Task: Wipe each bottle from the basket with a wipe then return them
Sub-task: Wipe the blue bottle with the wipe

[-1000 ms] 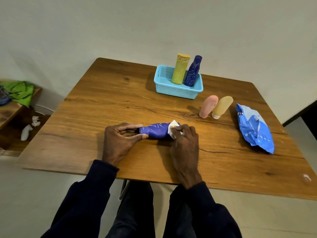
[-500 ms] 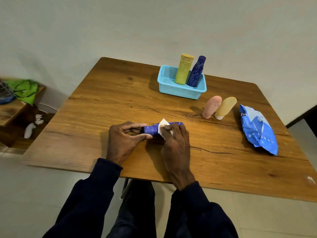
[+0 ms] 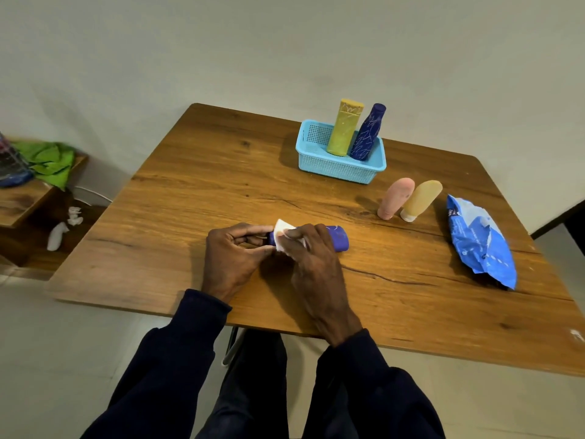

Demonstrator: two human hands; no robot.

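A blue bottle (image 3: 339, 238) lies on its side on the wooden table (image 3: 196, 198). My left hand (image 3: 232, 258) pinches its left end. My right hand (image 3: 311, 258) lies over the bottle and presses a white wipe (image 3: 281, 234) against it near that end; most of the bottle is hidden under my fingers. At the back stands a light blue basket (image 3: 335, 167) with a yellow bottle (image 3: 343, 128) and a dark blue bottle (image 3: 367, 133) upright in it. A pink bottle (image 3: 395, 198) and a tan bottle (image 3: 419, 199) lie on the table right of my hands.
A blue wipes pack (image 3: 479, 242) lies near the table's right edge. To the left, a low wooden shelf (image 3: 19, 201) carries a green cloth (image 3: 50, 163), with small white objects (image 3: 58, 236) below. The wall runs behind the table.
My right hand has slid the wipe leftward along the blue bottle, from its middle toward the end held by my left hand. The bottle's right end is now uncovered.
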